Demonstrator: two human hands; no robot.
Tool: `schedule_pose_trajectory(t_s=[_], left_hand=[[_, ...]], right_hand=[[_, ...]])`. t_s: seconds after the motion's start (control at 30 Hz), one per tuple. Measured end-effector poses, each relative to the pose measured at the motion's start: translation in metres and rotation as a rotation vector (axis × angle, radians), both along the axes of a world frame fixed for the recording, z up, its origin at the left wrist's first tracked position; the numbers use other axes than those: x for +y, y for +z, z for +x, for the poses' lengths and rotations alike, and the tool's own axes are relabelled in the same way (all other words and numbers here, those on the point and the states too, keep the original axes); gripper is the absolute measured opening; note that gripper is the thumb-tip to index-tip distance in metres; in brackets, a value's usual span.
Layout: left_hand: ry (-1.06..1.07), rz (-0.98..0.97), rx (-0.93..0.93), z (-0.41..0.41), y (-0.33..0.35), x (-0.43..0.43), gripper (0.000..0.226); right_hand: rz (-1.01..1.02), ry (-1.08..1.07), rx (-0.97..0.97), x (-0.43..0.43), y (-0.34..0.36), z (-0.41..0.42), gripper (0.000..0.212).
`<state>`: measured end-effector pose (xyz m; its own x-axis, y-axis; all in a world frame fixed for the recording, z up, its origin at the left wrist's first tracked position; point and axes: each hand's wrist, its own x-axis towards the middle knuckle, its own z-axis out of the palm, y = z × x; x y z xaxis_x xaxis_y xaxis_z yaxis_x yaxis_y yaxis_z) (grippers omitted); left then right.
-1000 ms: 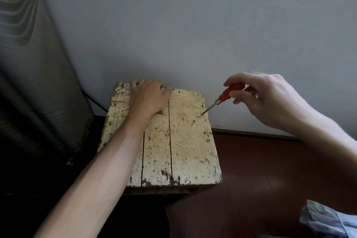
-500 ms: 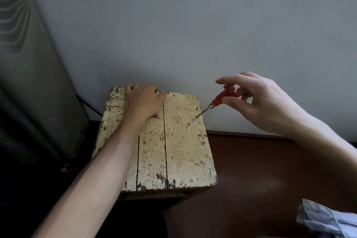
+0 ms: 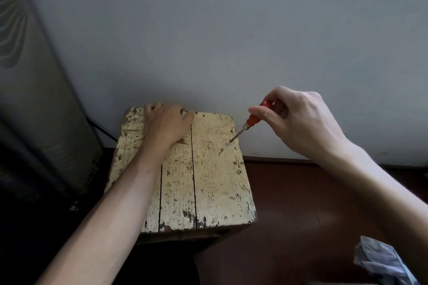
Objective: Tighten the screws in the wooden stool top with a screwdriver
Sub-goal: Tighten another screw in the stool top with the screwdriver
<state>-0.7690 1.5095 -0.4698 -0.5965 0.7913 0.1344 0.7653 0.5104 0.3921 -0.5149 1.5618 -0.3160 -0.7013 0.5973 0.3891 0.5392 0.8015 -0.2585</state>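
A worn wooden stool top (image 3: pixel 208 180) of pale, flaking planks stands against the wall. My left hand (image 3: pixel 165 124) lies palm down on its far left part, fingers curled over the back edge. My right hand (image 3: pixel 298 120) grips the red handle of a small screwdriver (image 3: pixel 251 121). The shaft slants down to the left and its tip sits on a screw (image 3: pixel 228 143) near the stool's far right edge. Two more screws, the nearer one (image 3: pixel 239 171) and the lower one (image 3: pixel 237 195), show along the right plank.
A grey wall (image 3: pixel 231 41) rises right behind the stool. A grey padded object (image 3: pixel 34 99) leans at the left with a dark cable beside it. Dark red wooden floor (image 3: pixel 301 215) lies to the right, and crumpled pale plastic (image 3: pixel 384 261) sits at the bottom right corner.
My right hand has turned around the screwdriver handle, its fingers now curled closer over it; the tip stays on the same screw. My left hand keeps its place on the stool.
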Motion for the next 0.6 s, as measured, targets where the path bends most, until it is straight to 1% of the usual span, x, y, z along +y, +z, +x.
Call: schedule_pose_trajectory(t_s=[0.07,0.13,0.17,0.27,0.37,0.43,0.53,0.6], left_hand=[[-0.004,0.014,0.001,0.0,0.0,0.0,0.05],[-0.01,0.032,-0.003,0.0,-0.001,0.0,0.048],[-0.011,0.033,-0.002,0.0,-0.001,-0.001,0.048],[-0.011,0.027,0.004,0.0,-0.001,-0.001,0.049],[-0.006,0.015,0.0,0.001,0.001,-0.001,0.05],[-0.002,0.012,0.004,0.002,0.002,0.0,0.049],[-0.003,0.014,0.004,0.001,0.001,-0.001,0.049],[-0.005,0.016,0.008,0.001,0.001,-0.001,0.05]], right_hand=[[-0.006,-0.026,0.036,-0.001,-0.002,-0.001,0.024],[-0.111,-0.017,0.098,-0.002,-0.002,0.0,0.011],[-0.168,0.006,0.104,-0.002,-0.001,0.001,0.009],[-0.268,0.09,-0.002,0.002,0.008,0.008,0.025],[-0.222,0.08,-0.083,0.006,0.013,0.012,0.029],[-0.163,0.069,-0.097,0.007,0.012,0.011,0.026],[-0.077,0.053,-0.096,0.008,0.009,0.007,0.015],[-0.038,0.02,-0.093,0.009,0.008,0.005,0.016]])
